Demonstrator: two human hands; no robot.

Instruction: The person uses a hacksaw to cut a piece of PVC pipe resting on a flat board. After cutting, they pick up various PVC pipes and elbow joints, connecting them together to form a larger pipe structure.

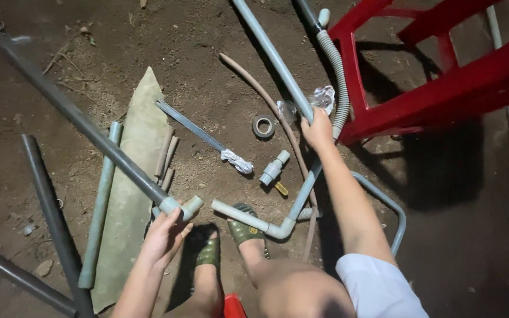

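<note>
The left hand point(163, 235) grips one pipe's elbow point(181, 206); the right hand point(318, 131) grips the bent pipe point(301, 191). They are not joined yet.

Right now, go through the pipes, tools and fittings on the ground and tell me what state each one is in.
Left hand: gripping the grey pipe with tee fitting, pipe raised at a slant.
Right hand: closed on the long grey pipe.
Elbow joint: joined to pipes on both ends.
Hacksaw blade: lying flat, one end cloth-wrapped.
Tape roll: lying flat on the dirt.
Small coupling: loose, unattached.
Red plastic stool: standing.
</note>
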